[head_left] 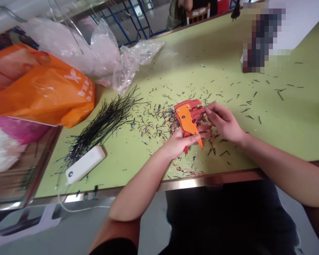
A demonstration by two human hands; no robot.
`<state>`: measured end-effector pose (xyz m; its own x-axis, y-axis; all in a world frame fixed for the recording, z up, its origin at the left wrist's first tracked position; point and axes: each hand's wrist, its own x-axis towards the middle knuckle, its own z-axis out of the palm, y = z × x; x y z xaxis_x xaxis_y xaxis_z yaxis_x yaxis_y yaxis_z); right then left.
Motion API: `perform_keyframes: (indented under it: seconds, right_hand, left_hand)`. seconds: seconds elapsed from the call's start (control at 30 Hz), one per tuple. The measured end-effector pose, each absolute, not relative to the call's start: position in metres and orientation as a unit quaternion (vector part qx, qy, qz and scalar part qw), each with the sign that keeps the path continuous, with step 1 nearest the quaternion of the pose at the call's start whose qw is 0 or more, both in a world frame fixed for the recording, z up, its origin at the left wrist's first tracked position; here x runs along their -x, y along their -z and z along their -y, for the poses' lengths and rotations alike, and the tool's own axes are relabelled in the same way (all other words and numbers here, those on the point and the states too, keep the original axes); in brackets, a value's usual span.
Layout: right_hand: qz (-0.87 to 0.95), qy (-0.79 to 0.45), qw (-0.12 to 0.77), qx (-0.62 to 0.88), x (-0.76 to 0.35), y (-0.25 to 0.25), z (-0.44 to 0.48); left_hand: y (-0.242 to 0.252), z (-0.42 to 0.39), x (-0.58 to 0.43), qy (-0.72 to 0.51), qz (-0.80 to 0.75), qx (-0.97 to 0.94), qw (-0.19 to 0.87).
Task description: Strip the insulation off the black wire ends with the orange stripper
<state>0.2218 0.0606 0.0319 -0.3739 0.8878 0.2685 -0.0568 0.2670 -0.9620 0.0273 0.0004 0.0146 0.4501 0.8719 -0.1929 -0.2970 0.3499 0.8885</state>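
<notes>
My left hand [181, 142] is closed around the handles of an orange and red wire stripper [187, 119], its thumb lying across the orange handle. The tool is tilted, its head pointing away from me above the green table. On the tool's right side, my right hand [223, 122] has thumb and fingertips pinched together close to the red part. Whatever is between those fingertips is too small to make out. Beneath and around the tool lie short black wire scraps [156, 122] and copper-coloured strands [183, 170]. To the left rests a bundle of long black wires [103, 120].
A white power bank [85, 165] with a cable lies by the wires. An orange bag [45, 88] and clear plastic bags [106, 53] take up the left side. A partly blurred white object [303, 24] stands at back right. The table's metal edge [202, 182] runs before me.
</notes>
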Motion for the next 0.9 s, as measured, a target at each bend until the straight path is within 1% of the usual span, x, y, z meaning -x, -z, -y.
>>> perform_keyframes:
  seconds: [0.1,0.3,0.43,0.53,0.67,0.83,0.9]
  right_hand:
    - [0.655,-0.503,0.467,0.316,-0.222,-0.029,-0.061]
    - [0.667,-0.493,0.454,0.324,-0.222,-0.027,-0.059]
    - [0.687,-0.495,0.42,0.326,-0.225,-0.029,-0.054]
    - [0.702,-0.503,0.391,0.319,-0.227,-0.031,-0.051]
    - [0.724,-0.483,0.382,0.311,-0.231,-0.031,-0.051]
    - [0.828,-0.456,0.265,0.191,-0.227,-0.029,-0.054]
    - [0.846,-0.425,0.263,0.183,-0.225,-0.027,-0.054]
  left_hand:
    - [-0.011,-0.001,-0.028,-0.408,-0.361,-0.438,0.715]
    - [-0.017,-0.001,-0.029,-0.438,-0.379,-0.503,0.641]
    - [-0.018,-0.001,-0.027,-0.503,-0.395,-0.496,0.588]
    - [-0.016,0.0,-0.028,-0.526,-0.386,-0.487,0.58]
    - [-0.015,0.0,-0.029,-0.533,-0.386,-0.488,0.574]
    - [-0.015,-0.004,-0.027,-0.546,-0.378,-0.492,0.563]
    - [-0.015,-0.006,-0.025,-0.531,-0.386,-0.508,0.558]
